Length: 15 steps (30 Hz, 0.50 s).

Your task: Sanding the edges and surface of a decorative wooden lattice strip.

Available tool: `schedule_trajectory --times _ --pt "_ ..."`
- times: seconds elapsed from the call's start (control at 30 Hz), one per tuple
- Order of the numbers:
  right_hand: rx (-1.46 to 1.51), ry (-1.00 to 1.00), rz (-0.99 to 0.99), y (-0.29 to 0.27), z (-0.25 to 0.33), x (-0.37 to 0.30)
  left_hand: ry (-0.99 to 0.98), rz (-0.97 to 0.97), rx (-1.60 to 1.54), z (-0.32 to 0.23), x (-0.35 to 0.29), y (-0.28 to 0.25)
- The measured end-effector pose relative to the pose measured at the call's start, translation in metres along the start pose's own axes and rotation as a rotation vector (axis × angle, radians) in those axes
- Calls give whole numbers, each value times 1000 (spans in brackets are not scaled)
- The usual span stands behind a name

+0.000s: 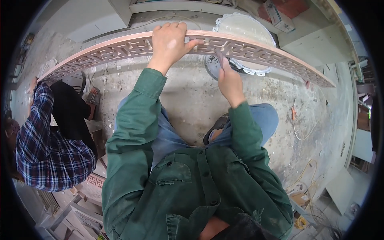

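A long, narrow wooden fretwork panel (256,53) with a cut-out geometric pattern stretches across the upper part of the head view. My left hand (170,45) is closed over its upper edge, fingers wrapped behind and thumb lying along the front. Just below the panel's lower edge, right of the middle, my right hand (231,82) is closed with its fingertips against the pattern. Something thin and greyish seems to be pinched there, too small to name. At the far left, another person's hand (33,85) is by the panel's end.
Behind the panel lies a large round piece with a white scalloped rim (256,73). A person in a plaid shirt (56,156) sits at my left. An orange-handled item with a cord (294,113) lies on the stained floor (180,104). Boxes (280,18) stand on a shelf at the back right.
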State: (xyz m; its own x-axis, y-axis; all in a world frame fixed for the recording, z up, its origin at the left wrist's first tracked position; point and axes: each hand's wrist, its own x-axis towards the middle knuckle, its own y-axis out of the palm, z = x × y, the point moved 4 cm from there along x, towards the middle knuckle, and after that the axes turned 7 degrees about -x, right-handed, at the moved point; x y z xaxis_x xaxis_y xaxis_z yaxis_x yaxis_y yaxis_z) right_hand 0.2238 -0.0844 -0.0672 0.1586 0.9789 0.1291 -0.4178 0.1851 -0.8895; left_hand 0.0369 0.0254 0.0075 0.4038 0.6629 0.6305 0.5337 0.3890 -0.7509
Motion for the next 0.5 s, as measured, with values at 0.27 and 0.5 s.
schedule_trajectory --times 0.27,0.5 --pt "169 -181 -138 6 -6 -31 -24 -23 5 5 -1 -1" --pt "179 -53 -110 19 14 -35 30 -76 53 2 -2 -4"
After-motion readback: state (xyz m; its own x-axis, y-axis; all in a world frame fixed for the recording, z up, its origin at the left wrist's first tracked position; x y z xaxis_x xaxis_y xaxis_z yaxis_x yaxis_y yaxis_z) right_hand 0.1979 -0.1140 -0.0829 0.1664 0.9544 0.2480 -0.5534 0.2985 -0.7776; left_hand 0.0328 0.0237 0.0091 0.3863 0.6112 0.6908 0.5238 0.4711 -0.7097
